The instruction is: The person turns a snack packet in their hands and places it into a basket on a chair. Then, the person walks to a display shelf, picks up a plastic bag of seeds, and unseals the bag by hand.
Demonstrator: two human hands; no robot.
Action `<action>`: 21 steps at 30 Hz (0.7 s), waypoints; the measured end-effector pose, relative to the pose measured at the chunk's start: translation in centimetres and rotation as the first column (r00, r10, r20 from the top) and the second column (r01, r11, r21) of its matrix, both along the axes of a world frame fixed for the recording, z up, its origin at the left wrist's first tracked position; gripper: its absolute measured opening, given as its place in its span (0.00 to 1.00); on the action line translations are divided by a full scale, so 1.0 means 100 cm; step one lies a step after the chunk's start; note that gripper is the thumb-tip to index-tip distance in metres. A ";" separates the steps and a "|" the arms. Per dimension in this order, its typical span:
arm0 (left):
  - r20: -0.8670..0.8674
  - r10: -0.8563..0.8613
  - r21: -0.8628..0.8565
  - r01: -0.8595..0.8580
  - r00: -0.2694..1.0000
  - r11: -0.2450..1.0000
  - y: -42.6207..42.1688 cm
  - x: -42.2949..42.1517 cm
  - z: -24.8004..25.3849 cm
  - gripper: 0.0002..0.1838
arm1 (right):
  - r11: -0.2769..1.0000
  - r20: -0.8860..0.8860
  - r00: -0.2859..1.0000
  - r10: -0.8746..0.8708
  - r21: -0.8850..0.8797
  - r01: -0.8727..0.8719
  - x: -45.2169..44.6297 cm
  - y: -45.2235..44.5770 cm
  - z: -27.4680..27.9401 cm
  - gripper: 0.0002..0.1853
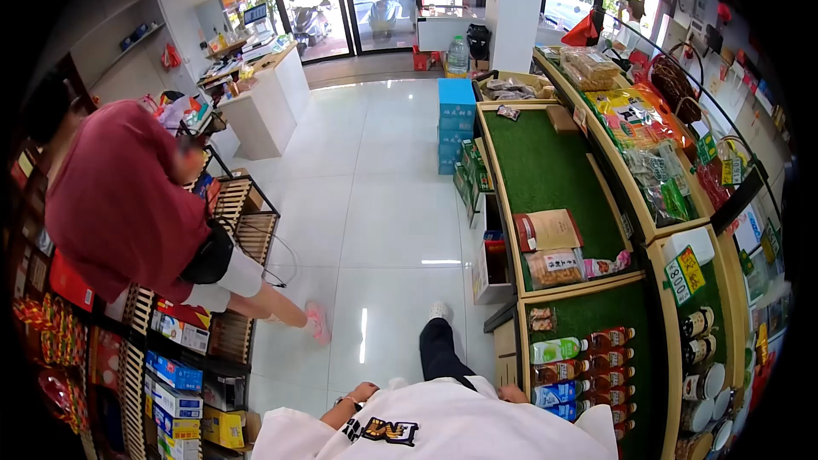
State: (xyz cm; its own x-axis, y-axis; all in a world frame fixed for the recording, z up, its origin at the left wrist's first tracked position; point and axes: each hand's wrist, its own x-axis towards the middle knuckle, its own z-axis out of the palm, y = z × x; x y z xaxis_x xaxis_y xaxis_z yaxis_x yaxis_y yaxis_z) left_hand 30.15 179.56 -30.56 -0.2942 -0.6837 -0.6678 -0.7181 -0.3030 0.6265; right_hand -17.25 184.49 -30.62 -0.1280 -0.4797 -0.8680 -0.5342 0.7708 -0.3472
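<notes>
My left hand (363, 392) hangs low beside my white shirt (426, 422), a band around its wrist. Little of its fingers shows, and I see nothing held in it. On the other side, my right hand (512, 393) peeks out from under the shirt, mostly hidden, close to the shelf edge. Nearest to it are bottled drinks (559, 372) lying in rows on the green-lined shelf (545, 162). Farther up that shelf lie a brown paper pouch (546, 230) and a clear bag of dried food (555, 267).
A person in a dark red top (128, 196) leans over the slatted rack (232, 213) on the left. White tiled floor (383, 196) runs between the shelves toward the glass doors (379, 0). Blue boxes (457, 111) stand stacked by the right shelf; a white counter (264, 98) is ahead left.
</notes>
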 end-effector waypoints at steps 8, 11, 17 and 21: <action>-0.217 -0.247 0.142 0.281 0.944 0.949 -0.231 -0.053 0.143 0.24 | 0.736 0.068 0.913 0.403 -0.617 -0.279 -0.012 -0.105 -0.006 0.20; -0.151 -0.591 0.100 0.607 0.792 0.788 -0.299 -0.096 0.243 0.31 | 0.911 -0.106 0.930 0.353 -0.189 -0.367 0.002 -0.191 0.020 0.18; -0.410 -0.486 -0.888 -0.216 0.772 0.407 -0.360 -0.178 0.436 0.38 | 0.653 -0.044 0.989 -0.140 -0.755 0.059 0.039 -0.306 0.116 0.12; -0.517 -0.678 -0.850 -0.408 0.523 0.333 -0.382 -0.209 0.470 0.40 | 0.430 -0.005 0.997 -0.071 -0.902 0.026 0.061 -0.383 0.177 0.09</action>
State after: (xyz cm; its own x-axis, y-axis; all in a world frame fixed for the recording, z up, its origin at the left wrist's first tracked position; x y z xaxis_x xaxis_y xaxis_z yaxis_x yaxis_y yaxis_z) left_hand 9.27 141.36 16.41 -0.3747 -0.4661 0.8015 0.2170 0.7964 0.5645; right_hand -11.15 146.18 -12.89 -0.1981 -0.9784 0.0594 -0.5358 0.0574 -0.8424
